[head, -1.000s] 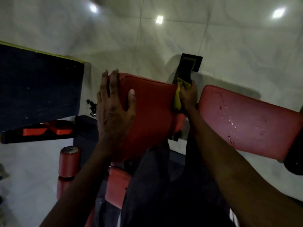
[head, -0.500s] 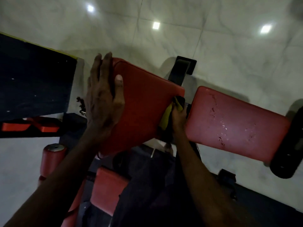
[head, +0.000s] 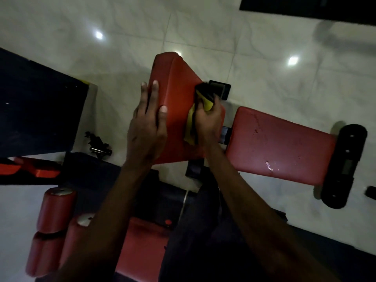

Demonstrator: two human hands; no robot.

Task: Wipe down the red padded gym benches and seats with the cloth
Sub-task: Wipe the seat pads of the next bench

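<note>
Right hand point(head: 208, 119) now up on right face of tilted red padded seat point(head: 179, 102), fingers clamped round yellow cloth point(head: 190, 127), mid-wipe; left hand point(head: 147, 127) flat, steadying left edge. Cracked red bench pad point(head: 280, 143) likely unwiped.

Left grip point(head: 147, 127) flat; right grip point(head: 207, 121) clenched (arms outstretched) —
</note>
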